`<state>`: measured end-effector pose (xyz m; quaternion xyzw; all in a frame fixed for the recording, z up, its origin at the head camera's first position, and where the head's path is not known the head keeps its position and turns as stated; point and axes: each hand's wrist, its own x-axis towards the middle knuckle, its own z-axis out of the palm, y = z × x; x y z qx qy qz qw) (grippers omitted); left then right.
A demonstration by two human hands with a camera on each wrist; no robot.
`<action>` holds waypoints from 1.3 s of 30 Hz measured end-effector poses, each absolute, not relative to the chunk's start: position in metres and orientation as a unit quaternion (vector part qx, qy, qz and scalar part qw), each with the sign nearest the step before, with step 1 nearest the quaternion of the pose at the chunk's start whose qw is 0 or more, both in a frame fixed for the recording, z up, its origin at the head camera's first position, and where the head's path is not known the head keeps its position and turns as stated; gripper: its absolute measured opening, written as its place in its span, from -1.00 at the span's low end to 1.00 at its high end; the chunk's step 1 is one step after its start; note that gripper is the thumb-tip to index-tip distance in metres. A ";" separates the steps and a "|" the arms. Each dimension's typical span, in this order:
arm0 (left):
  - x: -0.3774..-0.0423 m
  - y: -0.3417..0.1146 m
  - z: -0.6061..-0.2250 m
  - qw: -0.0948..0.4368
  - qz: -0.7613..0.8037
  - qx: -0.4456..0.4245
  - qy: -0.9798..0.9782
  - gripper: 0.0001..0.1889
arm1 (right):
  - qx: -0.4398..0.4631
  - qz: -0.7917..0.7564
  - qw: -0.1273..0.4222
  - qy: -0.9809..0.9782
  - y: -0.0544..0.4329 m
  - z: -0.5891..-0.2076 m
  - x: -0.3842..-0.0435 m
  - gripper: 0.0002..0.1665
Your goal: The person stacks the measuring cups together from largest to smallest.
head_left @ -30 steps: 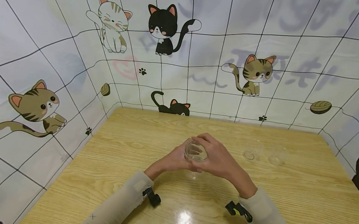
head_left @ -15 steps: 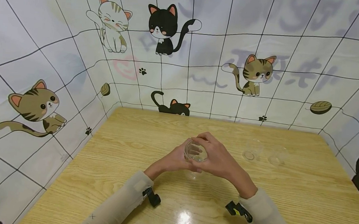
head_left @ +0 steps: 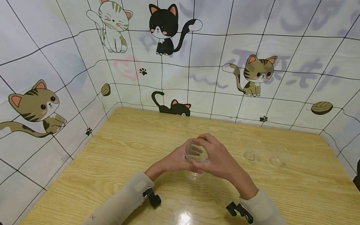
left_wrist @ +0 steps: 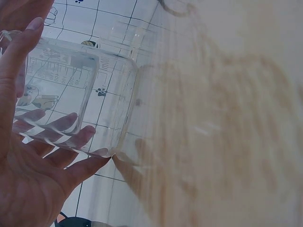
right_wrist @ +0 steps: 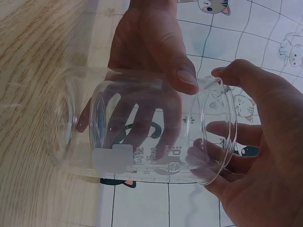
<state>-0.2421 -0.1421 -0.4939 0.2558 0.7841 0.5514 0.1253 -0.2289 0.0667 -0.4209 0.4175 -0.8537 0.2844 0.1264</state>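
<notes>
We see two clear beakers, one nested in the other, held upright between a person's two hands over the middle of the worktop (head_left: 152, 135). The left hand (head_left: 175, 159) is curled round the side of the larger beaker (left_wrist: 111, 109), which sits right in its grasp, with the palm close to the glass and several fingers showing through it in both wrist views. The right hand (head_left: 219, 160) holds the mouth end of the smaller beaker (left_wrist: 61, 90), its fingers bent about the rim, so this beaker lies directly in front of the right palm. We see the smaller beaker's base inside the larger one, with a gap between the two bases. Printed marks show on the glass. Whether the larger base touches the worktop we cannot tell.

Well apart from the hands, to the right and further back, two more clear vessels stand near each other: the nearer-to-hand one (head_left: 251, 155) and the outer one (head_left: 277, 160), both faint against the wood. Behind the worktop we see a grid-lined sheet (head_left: 204, 50) printed with cartoon cats; pale sleeves (head_left: 117, 207) cover the forearms.
</notes>
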 end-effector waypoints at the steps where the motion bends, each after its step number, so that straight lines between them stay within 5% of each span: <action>1: -0.242 -0.142 -0.494 0.126 0.551 0.256 0.784 0.01 | 0.418 0.285 0.126 -0.853 0.067 -0.421 -0.229 -0.31; 39: -0.241 -0.143 -0.492 0.127 0.545 0.255 0.788 0.04 | 0.425 0.258 0.130 -0.858 0.068 -0.418 -0.227 -0.35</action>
